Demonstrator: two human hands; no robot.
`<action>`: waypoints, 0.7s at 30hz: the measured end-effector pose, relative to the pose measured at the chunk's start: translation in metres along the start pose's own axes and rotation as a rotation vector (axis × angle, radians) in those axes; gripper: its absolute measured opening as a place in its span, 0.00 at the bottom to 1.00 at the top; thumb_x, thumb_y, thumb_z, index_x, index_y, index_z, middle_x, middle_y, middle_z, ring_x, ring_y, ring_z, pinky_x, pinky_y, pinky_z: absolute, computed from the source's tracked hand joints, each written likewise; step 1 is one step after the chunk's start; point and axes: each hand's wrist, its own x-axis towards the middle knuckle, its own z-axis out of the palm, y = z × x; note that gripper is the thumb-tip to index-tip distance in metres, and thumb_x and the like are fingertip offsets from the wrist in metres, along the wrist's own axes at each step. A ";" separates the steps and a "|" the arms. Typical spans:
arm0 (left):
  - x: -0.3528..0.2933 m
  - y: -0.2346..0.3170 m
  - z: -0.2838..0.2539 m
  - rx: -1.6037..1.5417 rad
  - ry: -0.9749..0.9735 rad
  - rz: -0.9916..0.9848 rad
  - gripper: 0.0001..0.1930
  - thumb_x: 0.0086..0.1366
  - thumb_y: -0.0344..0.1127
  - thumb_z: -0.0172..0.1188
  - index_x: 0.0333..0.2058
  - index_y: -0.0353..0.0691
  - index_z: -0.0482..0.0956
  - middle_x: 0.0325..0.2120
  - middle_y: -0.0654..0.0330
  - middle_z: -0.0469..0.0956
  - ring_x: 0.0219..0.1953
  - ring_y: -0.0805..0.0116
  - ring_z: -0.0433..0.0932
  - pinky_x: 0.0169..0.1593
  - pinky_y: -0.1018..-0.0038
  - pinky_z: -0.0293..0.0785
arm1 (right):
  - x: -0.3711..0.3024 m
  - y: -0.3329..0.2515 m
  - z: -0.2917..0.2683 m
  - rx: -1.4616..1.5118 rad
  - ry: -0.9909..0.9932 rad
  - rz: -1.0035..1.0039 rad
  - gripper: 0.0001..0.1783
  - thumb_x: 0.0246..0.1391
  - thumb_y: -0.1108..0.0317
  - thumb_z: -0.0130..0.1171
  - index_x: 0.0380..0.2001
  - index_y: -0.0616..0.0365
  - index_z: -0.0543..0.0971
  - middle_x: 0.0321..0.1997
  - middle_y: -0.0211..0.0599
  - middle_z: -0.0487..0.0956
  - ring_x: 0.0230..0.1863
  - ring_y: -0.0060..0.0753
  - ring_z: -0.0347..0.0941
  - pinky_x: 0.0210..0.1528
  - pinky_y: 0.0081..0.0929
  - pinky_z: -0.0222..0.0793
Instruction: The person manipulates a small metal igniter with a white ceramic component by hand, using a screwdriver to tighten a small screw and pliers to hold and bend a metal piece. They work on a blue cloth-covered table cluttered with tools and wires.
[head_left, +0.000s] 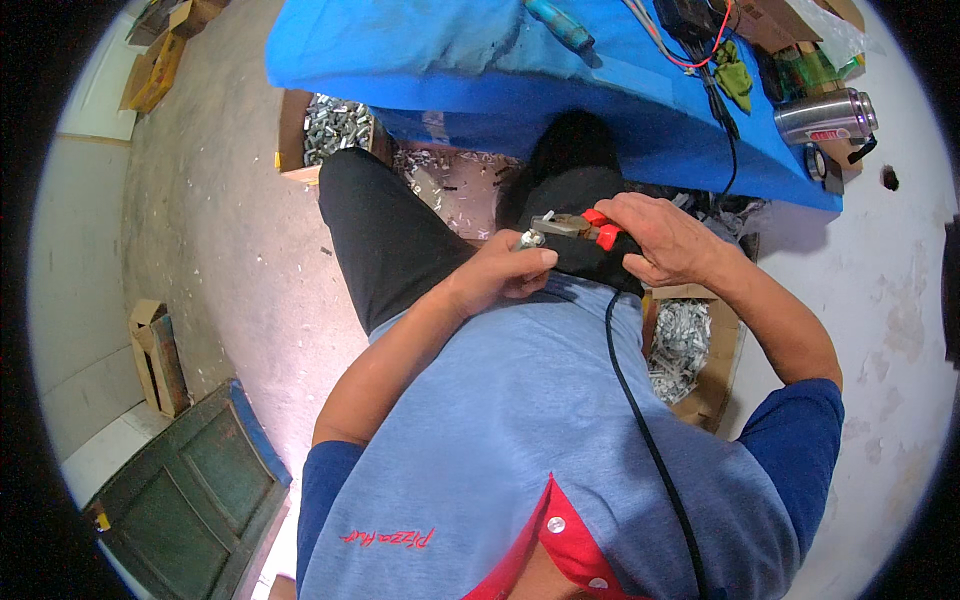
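My right hand (668, 238) is closed around the red handles of a pair of pliers (568, 226), whose metal jaws point to the left. Pinched in my left hand (505, 268) is a small grey cylindrical piece (530, 239) with a white end; most of it is hidden by my fingers. The jaw tips are right beside the piece's end, and I cannot tell whether they touch it. A short white bit shows at the jaws. Both hands are above my lap, over my black trousers.
Ahead is a table under a blue cover (430, 50), with a metal flask (826, 117), cables and a blue-handled tool (558, 24). A carton of small grey pieces (336, 130) stands under its left edge. Another box of whitish pieces (680, 345) is by my right side. A black cord (640, 420) crosses my shirt.
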 end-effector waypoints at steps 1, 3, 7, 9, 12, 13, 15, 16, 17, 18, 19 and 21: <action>0.000 0.000 0.000 0.073 0.013 -0.017 0.13 0.62 0.45 0.61 0.29 0.42 0.73 0.17 0.69 0.64 0.17 0.81 0.59 0.20 0.81 0.53 | 0.001 0.000 0.000 -0.005 -0.007 -0.017 0.32 0.37 0.73 0.62 0.51 0.65 0.68 0.40 0.51 0.73 0.45 0.57 0.70 0.47 0.44 0.69; 0.004 -0.001 0.004 0.251 0.107 -0.037 0.14 0.62 0.44 0.62 0.22 0.43 0.73 0.15 0.69 0.66 0.18 0.82 0.61 0.21 0.81 0.55 | 0.002 -0.002 -0.004 -0.077 -0.033 -0.025 0.33 0.37 0.72 0.64 0.51 0.64 0.68 0.40 0.50 0.73 0.44 0.55 0.71 0.46 0.44 0.69; 0.006 0.000 0.011 0.392 0.206 -0.037 0.15 0.61 0.41 0.63 0.19 0.41 0.75 0.15 0.69 0.69 0.19 0.82 0.64 0.23 0.79 0.59 | 0.004 -0.008 -0.013 -0.177 -0.092 -0.030 0.33 0.37 0.70 0.67 0.50 0.63 0.68 0.39 0.47 0.72 0.43 0.53 0.71 0.44 0.43 0.69; 0.007 -0.001 0.008 0.530 0.185 0.030 0.14 0.61 0.40 0.63 0.21 0.38 0.77 0.16 0.69 0.70 0.20 0.80 0.66 0.24 0.77 0.62 | 0.006 -0.013 -0.019 -0.194 -0.139 -0.019 0.33 0.37 0.70 0.67 0.50 0.62 0.68 0.39 0.47 0.72 0.43 0.52 0.71 0.44 0.43 0.69; 0.008 0.000 0.007 0.644 0.174 0.118 0.13 0.61 0.39 0.62 0.25 0.34 0.79 0.16 0.66 0.73 0.20 0.78 0.68 0.25 0.73 0.66 | 0.006 -0.016 -0.020 -0.173 -0.132 -0.018 0.32 0.37 0.70 0.66 0.49 0.62 0.68 0.38 0.47 0.72 0.43 0.53 0.71 0.43 0.43 0.69; 0.008 0.001 0.008 0.665 0.175 0.148 0.13 0.61 0.39 0.62 0.26 0.33 0.79 0.16 0.65 0.74 0.21 0.77 0.69 0.26 0.71 0.67 | 0.006 -0.017 -0.020 -0.161 -0.118 -0.021 0.32 0.37 0.70 0.65 0.50 0.62 0.68 0.38 0.47 0.72 0.42 0.53 0.71 0.43 0.44 0.69; 0.009 -0.001 0.007 0.730 0.248 0.219 0.11 0.60 0.38 0.62 0.29 0.33 0.81 0.16 0.60 0.75 0.20 0.75 0.70 0.26 0.70 0.68 | 0.003 -0.018 -0.017 -0.079 -0.137 0.051 0.31 0.38 0.71 0.63 0.50 0.63 0.68 0.38 0.49 0.73 0.43 0.55 0.72 0.44 0.44 0.70; 0.009 -0.003 0.006 0.763 0.285 0.253 0.11 0.60 0.37 0.62 0.30 0.33 0.81 0.16 0.58 0.75 0.19 0.74 0.70 0.26 0.69 0.68 | 0.000 -0.018 -0.013 -0.036 -0.145 0.087 0.31 0.39 0.71 0.61 0.50 0.64 0.68 0.39 0.50 0.73 0.43 0.55 0.72 0.45 0.44 0.70; 0.009 -0.006 0.007 0.798 0.332 0.269 0.10 0.60 0.36 0.61 0.30 0.33 0.82 0.16 0.55 0.76 0.18 0.71 0.71 0.26 0.68 0.68 | -0.002 -0.019 -0.009 0.020 -0.114 0.073 0.30 0.39 0.71 0.60 0.50 0.64 0.68 0.39 0.51 0.74 0.43 0.56 0.72 0.45 0.44 0.70; 0.009 -0.010 0.009 0.833 0.381 0.285 0.09 0.59 0.35 0.61 0.30 0.34 0.82 0.16 0.53 0.76 0.18 0.67 0.72 0.26 0.68 0.68 | -0.005 -0.021 -0.004 0.076 -0.083 0.057 0.29 0.40 0.72 0.58 0.50 0.65 0.69 0.39 0.53 0.74 0.43 0.57 0.72 0.46 0.45 0.70; 0.009 -0.014 0.011 0.866 0.427 0.300 0.08 0.59 0.34 0.61 0.30 0.34 0.82 0.16 0.50 0.76 0.17 0.64 0.73 0.26 0.67 0.68 | -0.009 -0.023 0.000 0.132 -0.053 0.044 0.28 0.40 0.72 0.56 0.50 0.66 0.69 0.39 0.54 0.75 0.43 0.58 0.73 0.46 0.45 0.70; 0.006 -0.014 0.014 0.906 0.465 0.329 0.07 0.58 0.33 0.61 0.29 0.35 0.82 0.18 0.48 0.76 0.19 0.57 0.75 0.26 0.66 0.69 | -0.014 -0.031 0.010 0.224 -0.044 0.139 0.27 0.41 0.72 0.55 0.49 0.66 0.70 0.39 0.56 0.76 0.43 0.60 0.73 0.47 0.45 0.71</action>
